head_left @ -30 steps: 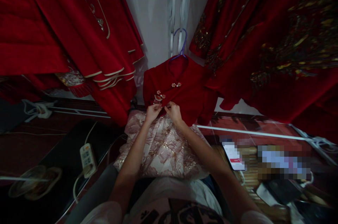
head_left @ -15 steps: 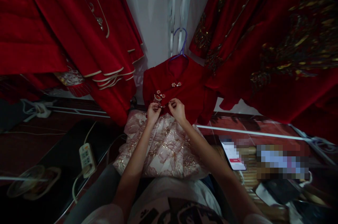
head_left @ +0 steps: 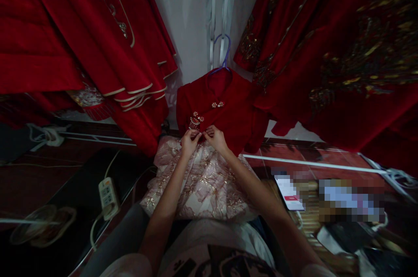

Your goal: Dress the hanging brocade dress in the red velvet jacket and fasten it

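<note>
A red jacket (head_left: 238,116) with beaded flower clasps (head_left: 217,105) hangs in front of me on a purple hanger (head_left: 226,52). A fringed, jewelled brooch (head_left: 195,121) sits on its front, left of the middle. Just below the brooch, my left hand (head_left: 190,141) is closed in a pinch at the jacket's lower front. Facing it, my right hand (head_left: 215,137) is also pinched, its fingertips almost meeting those of the left. What lies between the fingertips is too small to name. Under my forearms, pink-and-gold brocade fabric (head_left: 209,181) covers my lap.
Red garments hang at left (head_left: 81,42) and right (head_left: 352,63). A power strip (head_left: 108,198) and a clear plastic lid (head_left: 34,224) lie on a black surface at left. On a slatted surface at right rests a lit phone (head_left: 289,192). A white rail (head_left: 310,163) runs low behind it.
My right hand has moved slightly left and down, bringing its fingertips close to my left hand's. The left hand, jacket and fabric stay nearly where they were.
</note>
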`<state>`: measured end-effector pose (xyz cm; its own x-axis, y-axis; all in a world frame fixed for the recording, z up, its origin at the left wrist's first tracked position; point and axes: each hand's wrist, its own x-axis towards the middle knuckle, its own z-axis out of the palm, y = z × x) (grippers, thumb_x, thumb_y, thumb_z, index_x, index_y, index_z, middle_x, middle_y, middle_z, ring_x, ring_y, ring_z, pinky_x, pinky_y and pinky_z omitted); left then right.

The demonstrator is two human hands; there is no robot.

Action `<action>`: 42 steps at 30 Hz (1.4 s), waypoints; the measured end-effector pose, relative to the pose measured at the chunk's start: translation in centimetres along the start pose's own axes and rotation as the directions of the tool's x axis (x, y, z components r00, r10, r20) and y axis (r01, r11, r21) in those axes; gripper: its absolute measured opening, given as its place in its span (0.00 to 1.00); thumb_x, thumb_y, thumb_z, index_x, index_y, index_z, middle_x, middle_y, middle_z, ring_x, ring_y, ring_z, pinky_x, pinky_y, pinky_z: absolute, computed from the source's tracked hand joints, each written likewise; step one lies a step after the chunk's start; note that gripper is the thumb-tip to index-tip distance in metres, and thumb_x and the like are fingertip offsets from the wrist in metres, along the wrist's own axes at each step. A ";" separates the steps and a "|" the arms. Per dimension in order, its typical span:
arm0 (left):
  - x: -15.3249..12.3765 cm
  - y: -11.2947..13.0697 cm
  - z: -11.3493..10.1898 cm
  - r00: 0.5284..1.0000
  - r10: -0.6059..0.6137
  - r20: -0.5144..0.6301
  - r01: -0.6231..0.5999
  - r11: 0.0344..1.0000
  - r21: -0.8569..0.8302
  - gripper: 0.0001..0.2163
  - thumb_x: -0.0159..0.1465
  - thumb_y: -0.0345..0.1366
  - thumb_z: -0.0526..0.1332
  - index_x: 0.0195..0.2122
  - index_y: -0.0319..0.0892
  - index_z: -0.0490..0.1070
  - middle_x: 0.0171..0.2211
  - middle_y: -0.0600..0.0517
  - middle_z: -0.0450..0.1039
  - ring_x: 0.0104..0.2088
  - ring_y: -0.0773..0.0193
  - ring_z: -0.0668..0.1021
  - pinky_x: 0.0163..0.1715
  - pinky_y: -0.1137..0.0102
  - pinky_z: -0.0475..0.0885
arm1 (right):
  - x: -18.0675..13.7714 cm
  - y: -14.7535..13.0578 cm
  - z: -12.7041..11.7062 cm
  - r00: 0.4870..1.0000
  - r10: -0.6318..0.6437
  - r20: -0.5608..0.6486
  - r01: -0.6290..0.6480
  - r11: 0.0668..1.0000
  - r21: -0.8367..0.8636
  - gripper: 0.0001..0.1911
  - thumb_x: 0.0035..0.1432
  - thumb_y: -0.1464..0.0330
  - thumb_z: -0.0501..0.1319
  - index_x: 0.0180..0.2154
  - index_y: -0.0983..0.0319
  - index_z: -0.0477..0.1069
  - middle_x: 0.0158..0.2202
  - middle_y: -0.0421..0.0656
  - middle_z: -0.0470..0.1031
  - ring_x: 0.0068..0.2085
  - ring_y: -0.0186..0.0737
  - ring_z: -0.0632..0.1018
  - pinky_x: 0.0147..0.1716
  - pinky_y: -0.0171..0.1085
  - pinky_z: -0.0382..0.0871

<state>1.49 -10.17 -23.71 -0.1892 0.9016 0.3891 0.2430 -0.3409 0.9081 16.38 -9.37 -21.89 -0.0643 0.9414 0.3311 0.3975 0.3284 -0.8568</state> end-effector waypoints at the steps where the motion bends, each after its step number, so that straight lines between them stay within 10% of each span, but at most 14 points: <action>1: 0.0 0.0 0.0 1.000 -0.017 -0.006 0.017 1.000 -0.013 0.09 0.53 0.39 0.68 0.32 0.41 0.75 0.31 0.50 0.75 0.32 0.65 0.77 0.37 0.70 0.73 | 0.0 0.1 0.1 1.000 0.001 0.003 -0.001 1.000 0.005 0.06 0.55 0.68 0.61 0.36 0.62 0.69 0.32 0.42 0.76 0.32 0.33 0.78 0.35 0.32 0.73; 13: -0.7 0.4 0.0 0.984 -0.177 0.005 0.174 0.959 -0.222 0.14 0.46 0.40 0.72 0.30 0.38 0.75 0.28 0.50 0.77 0.30 0.66 0.78 0.37 0.70 0.74 | -0.7 -1.2 -1.1 0.998 0.057 0.036 -0.060 0.993 0.103 0.06 0.53 0.68 0.63 0.34 0.63 0.75 0.34 0.43 0.79 0.32 0.33 0.79 0.36 0.33 0.73; 23: 3.1 3.4 1.0 0.944 -0.322 0.068 0.301 0.762 -0.573 0.18 0.50 0.43 0.70 0.39 0.38 0.77 0.41 0.45 0.79 0.39 0.64 0.79 0.48 0.66 0.72 | -3.1 -3.9 -8.5 0.845 0.020 0.535 -0.214 0.929 0.303 0.15 0.49 0.60 0.67 0.36 0.64 0.75 0.34 0.44 0.80 0.35 0.35 0.79 0.39 0.37 0.72; 31: 3.2 4.7 1.4 0.900 -0.373 0.224 0.424 0.633 -0.648 0.16 0.51 0.40 0.70 0.39 0.39 0.78 0.44 0.45 0.78 0.39 0.66 0.79 0.46 0.68 0.70 | -3.8 -4.0 -9.1 0.876 0.046 0.480 -0.226 0.918 0.325 0.17 0.50 0.58 0.67 0.37 0.63 0.74 0.35 0.45 0.78 0.33 0.35 0.76 0.37 0.37 0.70; 42: 4.0 6.4 2.3 0.875 -0.447 0.187 0.480 0.744 -0.465 0.13 0.50 0.42 0.68 0.32 0.38 0.77 0.33 0.48 0.78 0.31 0.69 0.77 0.36 0.73 0.68 | -4.0 -4.4 -9.2 0.873 0.016 0.488 -0.157 0.956 0.249 0.17 0.52 0.56 0.65 0.36 0.63 0.73 0.35 0.45 0.78 0.35 0.35 0.77 0.38 0.38 0.70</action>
<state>4.43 -8.16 -16.74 -0.0962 0.9909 -0.0945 -0.3526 0.0548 0.9342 23.35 -15.31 -15.84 -0.4961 0.8643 0.0824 0.1620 0.1853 -0.9692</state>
